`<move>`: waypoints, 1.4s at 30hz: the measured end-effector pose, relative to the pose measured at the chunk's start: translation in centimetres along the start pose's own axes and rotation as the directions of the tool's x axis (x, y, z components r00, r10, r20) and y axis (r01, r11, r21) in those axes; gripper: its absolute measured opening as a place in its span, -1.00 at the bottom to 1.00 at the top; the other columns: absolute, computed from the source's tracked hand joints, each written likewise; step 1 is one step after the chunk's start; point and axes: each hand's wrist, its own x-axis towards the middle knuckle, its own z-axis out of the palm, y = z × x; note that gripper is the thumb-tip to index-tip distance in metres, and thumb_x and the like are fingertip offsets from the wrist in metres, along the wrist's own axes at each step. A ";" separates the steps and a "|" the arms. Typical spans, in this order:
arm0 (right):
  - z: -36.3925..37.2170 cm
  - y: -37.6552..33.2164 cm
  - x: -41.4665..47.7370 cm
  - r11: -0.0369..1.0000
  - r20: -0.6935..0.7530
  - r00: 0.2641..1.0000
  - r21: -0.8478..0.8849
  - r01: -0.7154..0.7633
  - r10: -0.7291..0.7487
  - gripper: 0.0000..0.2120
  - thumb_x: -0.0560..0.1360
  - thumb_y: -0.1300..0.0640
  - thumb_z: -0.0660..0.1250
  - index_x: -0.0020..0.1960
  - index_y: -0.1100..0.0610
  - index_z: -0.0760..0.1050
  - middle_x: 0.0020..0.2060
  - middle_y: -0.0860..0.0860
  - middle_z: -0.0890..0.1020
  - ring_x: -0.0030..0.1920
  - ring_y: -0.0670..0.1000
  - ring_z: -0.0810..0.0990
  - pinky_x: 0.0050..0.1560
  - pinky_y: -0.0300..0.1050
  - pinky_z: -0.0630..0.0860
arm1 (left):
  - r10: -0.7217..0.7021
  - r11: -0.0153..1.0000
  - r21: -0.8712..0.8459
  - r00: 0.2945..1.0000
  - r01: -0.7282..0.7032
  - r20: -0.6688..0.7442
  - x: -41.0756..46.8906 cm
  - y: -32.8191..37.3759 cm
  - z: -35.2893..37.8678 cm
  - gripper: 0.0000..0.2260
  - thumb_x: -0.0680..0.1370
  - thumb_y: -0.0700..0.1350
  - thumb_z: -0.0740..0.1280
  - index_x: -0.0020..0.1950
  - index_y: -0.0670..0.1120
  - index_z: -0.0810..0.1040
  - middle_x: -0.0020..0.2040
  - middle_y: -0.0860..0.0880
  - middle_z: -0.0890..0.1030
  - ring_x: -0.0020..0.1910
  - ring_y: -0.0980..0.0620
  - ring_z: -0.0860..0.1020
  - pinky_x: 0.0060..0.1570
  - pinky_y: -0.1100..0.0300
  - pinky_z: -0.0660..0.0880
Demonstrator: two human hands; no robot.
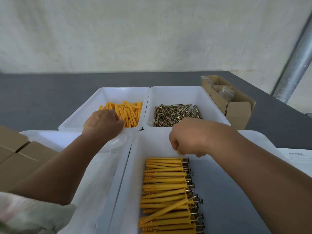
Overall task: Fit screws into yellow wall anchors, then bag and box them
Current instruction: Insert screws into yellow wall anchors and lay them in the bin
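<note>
Our left hand (pixel 103 124) reaches into the far-left tray (pixel 104 92), knuckles up and fingers curled down onto the loose yellow anchors (pixel 130 114); we cannot tell whether it grips one. Our right hand (pixel 187 139) hangs curled like a fist over the near-right tray (pixel 152 144), just above the row of anchors with screws fitted (pixel 165 191); its fingertips are hidden, so any hold is unclear. Both forearms stretch forward, the left one crossing the near-left tray (pixel 50 137) of clear bags (pixel 101 168). Loose screws (pixel 175 114) fill the far-right tray (pixel 207 98). Cardboard boxes (pixel 236 107) stand on the grey surface (pixel 33 98) at far right, 1 more box (pixel 20 159) at near left
</note>
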 end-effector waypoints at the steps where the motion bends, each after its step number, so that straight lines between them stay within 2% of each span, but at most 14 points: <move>1: -0.3 0.4 -0.1 0.999 -0.004 1.000 0.048 -0.001 0.001 -0.81 0.58 0.15 0.26 0.07 0.19 0.61 -0.13 0.05 0.68 -0.22 0.07 0.70 -0.35 -0.24 0.56 | -0.008 1.000 0.029 1.000 0.008 0.009 0.1 -0.1 0.1 -0.76 0.55 0.02 0.27 -0.16 -0.10 0.60 -0.27 -0.03 0.55 -0.30 0.05 0.43 -0.37 0.19 0.30; 3: -1.1 1.3 0.0 0.991 -0.080 0.997 0.132 -0.005 0.016 -0.77 0.58 0.08 0.24 -0.06 0.16 0.63 -0.26 0.06 0.71 -0.32 0.00 0.70 -0.35 -0.18 0.59 | -0.037 0.997 0.067 0.999 0.034 0.038 0.3 -0.2 0.2 -0.73 0.58 0.08 0.22 -0.16 -0.08 0.55 -0.28 0.01 0.48 -0.31 0.07 0.38 -0.35 0.17 0.26; 5: -1.4 2.6 0.6 0.974 -0.260 0.962 0.223 -0.027 0.086 -0.74 0.56 -0.01 0.24 -0.17 0.10 0.60 -0.34 0.02 0.67 -0.36 -0.04 0.63 -0.29 -0.13 0.57 | -0.067 0.993 0.100 0.994 0.058 0.088 0.5 -0.3 0.4 -0.69 0.59 0.14 0.16 -0.14 -0.05 0.51 -0.26 0.02 0.44 -0.22 0.00 0.42 -0.23 0.13 0.30; 8: -0.4 4.7 2.1 0.930 -0.447 0.858 0.357 -0.089 0.254 -0.62 0.58 -0.14 0.18 -0.27 0.08 0.48 -0.35 -0.01 0.54 -0.26 -0.01 0.48 -0.33 -0.14 0.34 | -0.077 0.989 0.133 0.986 0.058 0.147 0.6 -0.2 0.7 -0.58 0.61 0.24 0.08 -0.11 -0.05 0.53 -0.17 -0.02 0.50 -0.17 -0.02 0.45 -0.16 0.10 0.32; 10: 1.2 5.7 3.0 0.901 -0.406 0.856 0.410 -0.143 0.321 -0.56 0.62 -0.19 0.08 -0.27 0.06 0.42 -0.32 -0.02 0.50 -0.21 0.02 0.48 -0.33 -0.12 0.27 | -0.082 0.987 0.153 0.977 0.052 0.197 0.5 -0.2 0.7 -0.53 0.61 0.26 0.02 -0.02 -0.04 0.55 -0.07 -0.04 0.54 -0.08 -0.05 0.46 -0.08 0.07 0.35; 12: 2.7 6.4 3.8 0.870 -0.310 0.887 0.462 -0.175 0.343 -0.51 0.63 -0.23 -0.03 -0.20 0.07 0.45 -0.19 0.02 0.57 -0.04 0.08 0.55 -0.23 -0.10 0.34 | -0.036 0.975 0.222 0.963 -0.024 0.266 0.7 -0.4 0.6 -0.53 0.63 0.24 -0.05 0.16 0.02 0.54 0.05 -0.05 0.55 0.04 -0.09 0.47 0.02 0.04 0.40; 14: 3.5 6.8 4.3 0.838 -0.179 0.917 0.495 -0.231 0.358 -0.39 0.61 -0.30 -0.13 0.14 0.05 0.55 0.21 0.07 0.57 0.25 0.15 0.49 0.08 -0.01 0.41 | -0.016 0.968 0.244 0.954 -0.061 0.301 0.9 -0.5 0.6 -0.52 0.63 0.24 -0.09 0.21 0.05 0.51 0.11 -0.05 0.55 0.11 -0.11 0.48 0.10 0.01 0.43; 16: 3.8 6.9 4.8 0.835 -0.060 0.931 0.467 -0.293 0.360 -0.28 0.57 -0.38 -0.20 0.46 0.00 0.38 0.46 0.07 0.38 0.43 0.16 0.34 0.34 0.10 0.32 | -0.043 0.974 0.224 0.950 -0.029 0.308 1.0 -0.7 0.7 -0.48 0.61 0.29 -0.09 0.11 0.02 0.53 0.14 -0.06 0.56 0.13 -0.11 0.48 0.14 -0.01 0.42; 20: 4.0 7.0 5.6 0.813 0.042 0.926 0.466 -0.350 0.375 -0.21 0.51 -0.46 -0.16 0.55 0.00 0.22 0.55 0.07 0.20 0.52 0.17 0.19 0.47 0.15 0.17 | -0.116 0.973 0.228 0.944 0.045 0.309 1.2 -0.6 0.9 -0.34 0.55 0.40 -0.10 0.28 -0.01 0.52 0.34 -0.10 0.50 0.31 -0.14 0.44 0.21 -0.04 0.36; 23: 4.0 7.2 5.8 0.778 0.086 0.928 0.520 -0.352 0.362 -0.23 0.52 -0.45 -0.10 0.54 0.00 0.24 0.56 0.06 0.18 0.54 0.15 0.16 0.46 0.12 0.13 | -0.146 0.968 0.237 0.946 0.078 0.288 1.2 -0.6 1.0 -0.27 0.52 0.44 -0.09 0.40 -0.02 0.43 0.43 -0.10 0.43 0.40 -0.14 0.38 0.26 -0.05 0.32; 33: 4.0 7.2 5.9 0.778 0.068 0.936 0.536 -0.327 0.347 -0.25 0.52 -0.44 -0.06 0.52 0.00 0.28 0.55 0.06 0.21 0.52 0.15 0.19 0.43 0.08 0.17 | -0.125 0.970 0.237 0.947 0.054 0.295 1.2 -0.8 1.0 -0.28 0.51 0.45 -0.10 0.36 0.01 0.48 0.40 -0.08 0.46 0.36 -0.12 0.41 0.17 -0.02 0.34; 37: 4.2 7.2 6.0 0.800 0.001 0.921 0.495 -0.339 0.390 -0.22 0.47 -0.45 -0.02 0.46 0.04 0.36 0.49 0.08 0.33 0.43 0.17 0.35 0.31 0.10 0.32 | -0.112 0.972 0.229 0.954 0.047 0.278 1.2 -0.8 1.0 -0.38 0.54 0.41 -0.06 0.12 0.01 0.58 0.18 -0.03 0.57 0.08 -0.05 0.47 0.00 0.04 0.34; 40: 4.2 7.2 6.0 0.794 -0.054 0.911 0.513 -0.327 0.410 -0.33 0.46 -0.40 0.06 0.23 0.09 0.53 0.19 0.06 0.55 0.15 0.11 0.52 0.03 0.00 0.43 | -0.091 0.980 0.196 0.964 0.041 0.248 1.2 -0.7 1.0 -0.44 0.56 0.36 0.00 -0.11 -0.04 0.58 -0.10 0.02 0.58 -0.18 0.05 0.46 -0.15 0.11 0.33; 42: 4.2 7.2 6.0 0.785 -0.094 0.907 0.543 -0.299 0.411 -0.51 0.46 -0.34 0.13 -0.16 0.08 0.51 -0.13 -0.03 0.55 -0.14 0.01 0.52 -0.21 -0.08 0.36 | -0.075 0.984 0.176 0.972 0.036 0.221 1.0 -0.4 0.9 -0.46 0.58 0.32 0.06 -0.19 -0.08 0.57 -0.23 -0.02 0.56 -0.27 0.06 0.45 -0.29 0.15 0.28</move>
